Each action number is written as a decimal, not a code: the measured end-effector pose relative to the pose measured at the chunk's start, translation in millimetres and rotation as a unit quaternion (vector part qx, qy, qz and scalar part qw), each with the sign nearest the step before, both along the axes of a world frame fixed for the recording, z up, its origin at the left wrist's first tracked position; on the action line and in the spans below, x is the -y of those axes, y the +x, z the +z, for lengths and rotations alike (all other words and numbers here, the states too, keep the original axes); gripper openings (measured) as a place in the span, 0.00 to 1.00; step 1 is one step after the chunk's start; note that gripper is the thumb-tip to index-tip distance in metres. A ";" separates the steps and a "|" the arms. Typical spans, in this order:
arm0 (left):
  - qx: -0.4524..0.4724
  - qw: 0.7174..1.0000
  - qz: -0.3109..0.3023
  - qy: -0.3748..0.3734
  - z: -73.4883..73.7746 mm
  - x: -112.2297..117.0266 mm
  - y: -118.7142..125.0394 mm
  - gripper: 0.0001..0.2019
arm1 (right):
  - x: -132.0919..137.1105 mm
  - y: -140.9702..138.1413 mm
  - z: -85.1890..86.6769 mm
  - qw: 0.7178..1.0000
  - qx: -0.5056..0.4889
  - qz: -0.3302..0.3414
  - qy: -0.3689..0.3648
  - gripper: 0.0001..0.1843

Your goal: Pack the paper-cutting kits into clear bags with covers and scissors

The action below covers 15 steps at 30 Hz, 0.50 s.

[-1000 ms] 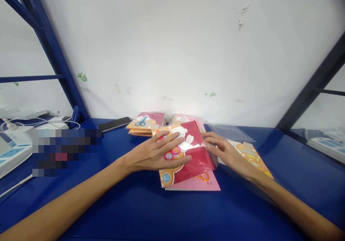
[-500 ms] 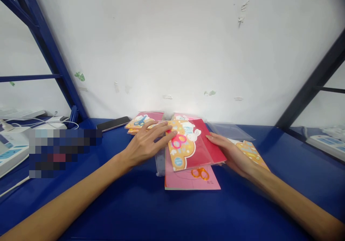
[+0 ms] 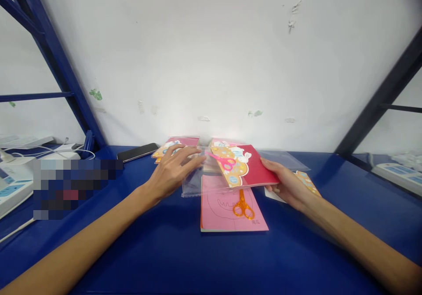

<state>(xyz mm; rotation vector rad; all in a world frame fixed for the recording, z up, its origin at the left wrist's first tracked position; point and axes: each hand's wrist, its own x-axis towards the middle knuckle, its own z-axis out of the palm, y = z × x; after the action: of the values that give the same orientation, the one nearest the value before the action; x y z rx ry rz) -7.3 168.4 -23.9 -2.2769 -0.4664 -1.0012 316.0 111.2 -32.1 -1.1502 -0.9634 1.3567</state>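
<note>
The only writing is a small mark at the near right corner of the pink booklet (image 3: pixel 227 213), too small to read; the printed labels on the other packs are also too small and blurred. The right hand (image 3: pixel 287 186) grips the right edge of a red booklet (image 3: pixel 255 169), thumb on top and fingers curled beneath, and holds it just above the tabletop (image 3: pixel 198 260) near its back edge. The glossy red cover carries an orange cartoon card with a white rabbit and pink scissors. The left hand (image 3: pixel 169 172) holds a clear, shiny plastic sleeve (image 3: pixel 194 183) with its long fingers lightly closed on the far edge; the booklet's left end meets the sleeve. The pink booklet lies flat below them with orange plastic scissors (image 3: pixel 243 207) on it. Similar packs (image 3: pixel 171 145), a dark phone (image 3: pixel 138 152) and spare clear bags (image 3: pixel 285 158) lie along the back edge.
</note>
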 end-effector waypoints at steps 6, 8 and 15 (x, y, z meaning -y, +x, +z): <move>0.022 0.999 -0.022 -0.025 3.2 -1.4 -1.2 0.17 | -10.7 16.3 1.6 0.991 -0.089 -0.100 -0.018 0.07; 0.035 0.999 -0.025 -0.032 4.6 -0.9 -1.9 0.17 | -14.3 22.2 1.3 0.986 -0.122 -0.113 -0.013 0.07; 0.113 0.992 -0.033 -0.033 6.8 1.8 -6.6 0.19 | -14.0 31.2 8.5 0.966 -0.206 -0.156 -0.018 0.12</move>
<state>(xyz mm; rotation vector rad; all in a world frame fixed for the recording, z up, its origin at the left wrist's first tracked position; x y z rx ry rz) -13.9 166.6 -17.0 -2.2588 -0.5277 -1.3037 347.2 125.2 -23.6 -0.9475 -0.4381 1.2876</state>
